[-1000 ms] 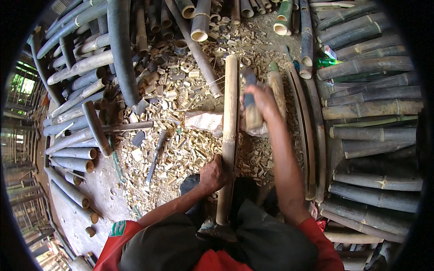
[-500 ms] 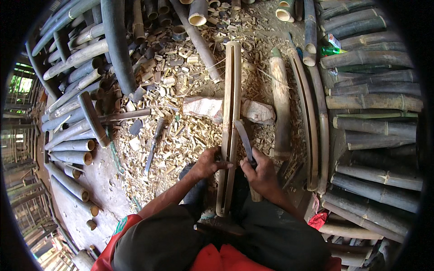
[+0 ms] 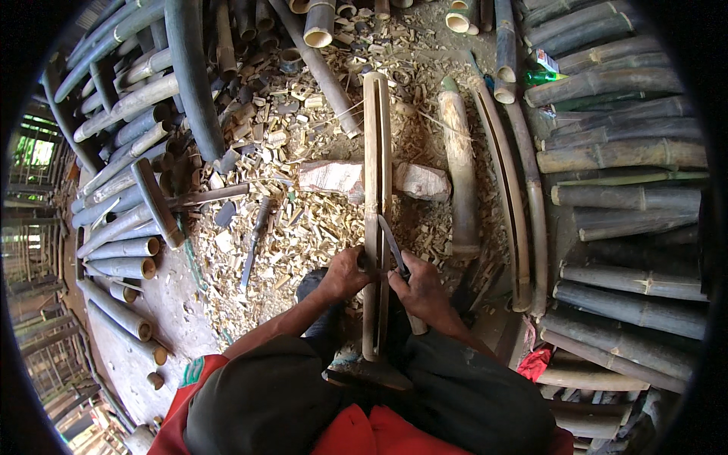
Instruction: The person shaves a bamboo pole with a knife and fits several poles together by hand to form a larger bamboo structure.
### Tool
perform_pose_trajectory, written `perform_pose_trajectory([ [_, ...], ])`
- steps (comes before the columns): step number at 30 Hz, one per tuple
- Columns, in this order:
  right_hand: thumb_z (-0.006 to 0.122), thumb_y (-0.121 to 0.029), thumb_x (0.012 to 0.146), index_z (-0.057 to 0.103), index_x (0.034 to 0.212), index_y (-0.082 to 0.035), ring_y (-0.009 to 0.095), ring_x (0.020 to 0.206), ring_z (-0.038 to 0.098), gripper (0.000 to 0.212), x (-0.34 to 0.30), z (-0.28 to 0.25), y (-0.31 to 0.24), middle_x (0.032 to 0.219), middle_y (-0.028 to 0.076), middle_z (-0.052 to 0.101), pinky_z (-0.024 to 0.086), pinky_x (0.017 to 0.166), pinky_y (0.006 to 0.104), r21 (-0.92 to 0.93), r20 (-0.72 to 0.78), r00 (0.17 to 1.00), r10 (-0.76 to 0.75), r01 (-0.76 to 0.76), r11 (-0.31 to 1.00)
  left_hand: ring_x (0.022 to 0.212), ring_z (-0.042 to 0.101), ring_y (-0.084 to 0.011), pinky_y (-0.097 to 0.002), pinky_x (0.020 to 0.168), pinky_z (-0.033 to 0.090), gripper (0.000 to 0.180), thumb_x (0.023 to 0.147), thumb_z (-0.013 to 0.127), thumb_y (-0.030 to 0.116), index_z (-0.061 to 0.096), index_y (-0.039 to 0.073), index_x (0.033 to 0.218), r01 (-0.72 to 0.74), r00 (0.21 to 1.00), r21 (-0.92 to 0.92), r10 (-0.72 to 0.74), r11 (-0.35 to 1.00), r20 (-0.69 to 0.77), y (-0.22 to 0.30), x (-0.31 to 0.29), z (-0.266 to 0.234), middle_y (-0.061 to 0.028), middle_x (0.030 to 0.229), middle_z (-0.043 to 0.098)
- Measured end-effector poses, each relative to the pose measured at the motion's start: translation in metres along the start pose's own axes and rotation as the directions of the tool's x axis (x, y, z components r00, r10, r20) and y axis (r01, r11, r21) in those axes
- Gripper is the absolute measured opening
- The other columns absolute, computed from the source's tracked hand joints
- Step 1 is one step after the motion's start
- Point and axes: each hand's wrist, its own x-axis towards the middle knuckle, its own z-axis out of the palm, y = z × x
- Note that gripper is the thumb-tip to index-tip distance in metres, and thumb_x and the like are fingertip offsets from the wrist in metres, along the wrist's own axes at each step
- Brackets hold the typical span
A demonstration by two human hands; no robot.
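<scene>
A long slotted bamboo piece (image 3: pixel 371 174) runs away from me between my knees, over a pale wood block (image 3: pixel 326 179). My left hand (image 3: pixel 345 276) is closed around its near part from the left side. My right hand (image 3: pixel 422 290) grips a curved knife (image 3: pixel 392 241) whose blade lies along the bamboo's right edge. The knife's long handle (image 3: pixel 417 324) sticks out below that hand. The bamboo's near end rests by a dark support (image 3: pixel 364 371) between my legs.
Wood chips (image 3: pixel 303 227) cover the ground, and another knife (image 3: pixel 258 239) lies on them to the left. On the right lie a thick bamboo length (image 3: pixel 460 174) and a split pole (image 3: pixel 504 182). Bamboo stacks (image 3: pixel 622 155) flank both sides. A green bottle (image 3: pixel 542 76) lies upper right.
The bamboo piece has been turned a little, so its slot looks narrower and faces more to the right. The knife and my right hand have shifted slightly with it, and the whole view has moved a little.
</scene>
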Motion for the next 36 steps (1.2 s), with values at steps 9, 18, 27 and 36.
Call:
perform_pose_trajectory([
  [9,0.067,-0.013,0.085,0.06,0.1,0.007,0.031,0.064,0.064,0.026,0.031,-0.026,-0.003,0.072,0.022,0.062,0.051,0.064,0.0428,-0.065,0.144,0.987,-0.077,0.087,0.994,0.088,0.073,-0.0328,-0.0421,0.08,0.057,0.046,0.076,0.086,0.033,0.069,-0.004,0.097,0.055,0.998,0.105,-0.056,0.993,0.009,0.009,-0.002,-0.001,-0.0196,0.09,0.073],
  [18,0.065,-0.013,0.09,0.069,0.105,0.006,0.025,0.061,0.07,0.025,0.129,-0.081,-0.038,0.075,0.016,0.071,0.059,0.056,0.0379,0.116,0.595,0.694,0.406,-0.574,0.811,0.09,0.072,-0.039,-0.0483,0.076,0.055,0.054,0.073,0.089,0.04,0.065,-0.003,0.095,0.061,0.998,0.125,-0.063,0.99,0.014,0.012,0.0,-0.005,-0.0255,0.09,0.07],
  [27,0.06,-0.015,0.096,0.061,0.106,0.003,0.018,0.058,0.064,0.021,0.037,-0.027,0.006,0.075,0.009,0.066,0.053,0.053,0.0317,0.053,0.141,0.988,0.056,-0.064,0.997,0.094,0.07,-0.0418,-0.0502,0.08,0.055,0.061,0.073,0.088,0.044,0.063,-0.005,0.099,0.029,0.999,0.006,-0.029,1.0,-0.037,0.0,-0.001,0.008,-0.0267,0.093,0.07],
  [36,0.055,-0.016,0.095,0.058,0.098,0.004,0.026,0.066,0.066,0.02,0.01,-0.003,-0.01,0.075,0.016,0.065,0.054,0.066,0.0422,0.172,0.085,0.976,0.201,-0.213,0.962,0.095,0.07,-0.0408,-0.0494,0.083,0.055,0.065,0.072,0.088,0.046,0.062,-0.006,0.101,0.064,0.996,-0.042,-0.066,0.997,-0.055,0.006,-0.011,0.005,-0.0258,0.094,0.071],
])
